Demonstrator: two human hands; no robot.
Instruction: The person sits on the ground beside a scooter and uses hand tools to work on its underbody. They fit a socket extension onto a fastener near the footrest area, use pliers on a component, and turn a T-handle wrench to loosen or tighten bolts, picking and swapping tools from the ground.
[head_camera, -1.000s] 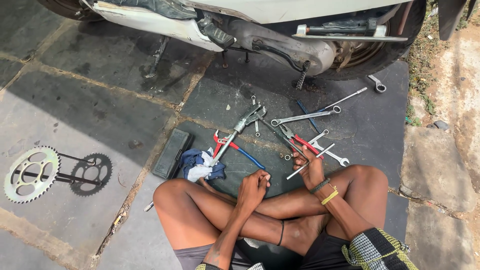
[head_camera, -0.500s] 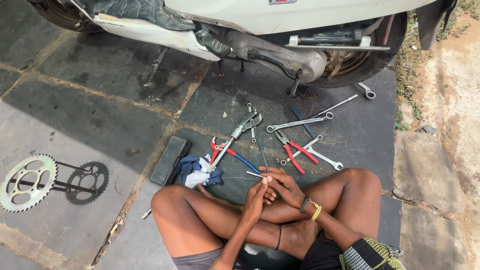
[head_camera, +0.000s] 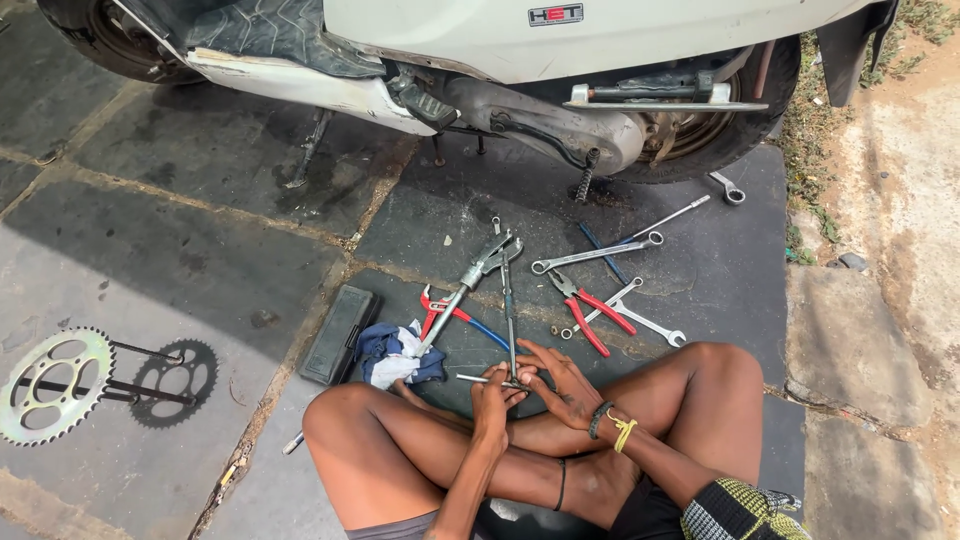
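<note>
The person sits cross-legged on the dark paving beside a white scooter (head_camera: 600, 40), both hands brought together low in front of the shins. The left hand (head_camera: 492, 392) has its fingers curled shut around a thin metal rod (head_camera: 478, 378), which lies nearly level, its long axis running left to right, with the free end poking out to the left of the fist. The right hand (head_camera: 560, 385) sits just beside it, touching or nearly touching; its fingers are partly spread, the tips bent in toward the rod's right end, though I cannot tell whether they actually pinch it. So the rod lies between the two hands, held by the left and approached from the right.

A long slim tool (head_camera: 508, 300) stands almost straight away from the hands, its near end right at the fingertips, crossing the rod at roughly a right angle. Just left of it a blue and white rag (head_camera: 398, 355) lies under a heavy wrench (head_camera: 470, 280) and red-handled pliers (head_camera: 445, 310). A second pair of red pliers (head_camera: 590, 310) and several spanners (head_camera: 600, 252) lie beyond the right hand, near but apart. A black case (head_camera: 338, 335) rests by the left knee, and two sprockets (head_camera: 60, 385) lie well off to the left.
</note>
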